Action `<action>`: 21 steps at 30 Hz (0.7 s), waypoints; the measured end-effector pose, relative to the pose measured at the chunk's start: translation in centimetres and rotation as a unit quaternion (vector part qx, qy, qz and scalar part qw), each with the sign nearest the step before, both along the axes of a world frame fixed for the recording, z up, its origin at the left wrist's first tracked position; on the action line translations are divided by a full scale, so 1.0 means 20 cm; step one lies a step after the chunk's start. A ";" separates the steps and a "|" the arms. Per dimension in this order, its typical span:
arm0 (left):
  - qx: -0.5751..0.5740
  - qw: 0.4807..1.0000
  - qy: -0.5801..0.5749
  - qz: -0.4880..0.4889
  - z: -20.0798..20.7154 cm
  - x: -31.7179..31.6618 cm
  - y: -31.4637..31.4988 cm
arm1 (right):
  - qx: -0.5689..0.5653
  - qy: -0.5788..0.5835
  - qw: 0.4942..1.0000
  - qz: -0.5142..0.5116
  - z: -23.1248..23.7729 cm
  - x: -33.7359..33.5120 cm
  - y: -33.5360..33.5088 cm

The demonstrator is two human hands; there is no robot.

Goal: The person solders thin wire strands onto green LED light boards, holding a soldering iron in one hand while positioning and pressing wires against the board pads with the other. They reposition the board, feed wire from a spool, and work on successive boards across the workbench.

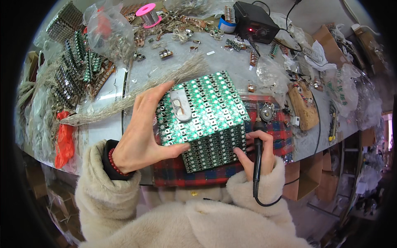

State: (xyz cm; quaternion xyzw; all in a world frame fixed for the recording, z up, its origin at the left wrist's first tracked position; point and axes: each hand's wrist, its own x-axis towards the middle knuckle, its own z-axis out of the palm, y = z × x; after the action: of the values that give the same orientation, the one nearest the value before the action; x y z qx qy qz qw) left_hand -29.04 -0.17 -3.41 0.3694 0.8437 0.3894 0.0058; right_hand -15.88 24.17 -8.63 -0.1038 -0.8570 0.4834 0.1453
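Head view, one worker in a cream fleece coat seated at a cluttered grey workbench (231,62).

Left hand (142,134): open and spread flat against the left face of a large block of stacked green circuit boards with white and silver pads (206,115). The thumb lies under the lower left edge and the fingers (159,93) reach up to the top left corner. The palm presses rather than pinches. A dark red bead bracelet (113,161) sits at the wrist.

Block position: centre of view, tilted, raised above a red and blue plaid cloth (281,132) that shows at 3 and 6 o'clock of it. A small white oval part with a wire loop (180,106) rests on its top face, toward 9 o'clock.

Right hand (258,155): fingers curled closed around a black pen-shaped soldering iron handle (257,161), held upright at 3 o'clock of the block. The forefinger tip touches the block's lower right edge. The iron's cable loops below the hand. The tip is too small to judge.

Surroundings: a black soldering station with a red lamp (254,20) at 1 o'clock; a pink spool of solder wire (147,13) at 11 o'clock; a bundle of pale grey fibres (136,93) running from 9 to 12 o'clock; rows of green boards (80,62) at 10 o'clock; an orange plastic bag (64,140) at 9 o'clock.
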 end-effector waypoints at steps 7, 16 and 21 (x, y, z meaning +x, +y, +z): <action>-0.016 1.000 0.022 -0.001 -0.04 -0.02 -0.01 | -0.221 -0.044 0.973 -0.052 0.14 0.09 0.01; -0.048 0.997 0.040 -0.042 -0.12 0.00 0.05 | -0.300 0.150 0.938 -0.084 0.30 0.16 0.44; -0.087 0.995 0.035 -0.038 -0.15 0.03 0.08 | -0.308 0.158 0.927 -0.142 0.31 -0.21 0.52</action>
State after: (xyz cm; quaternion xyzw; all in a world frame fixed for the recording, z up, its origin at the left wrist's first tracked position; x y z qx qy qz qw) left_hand -28.44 1.49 -6.45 0.4125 0.8596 0.3006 0.0237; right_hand -20.03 34.58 -2.37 -0.1865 -0.6080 0.7081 0.3069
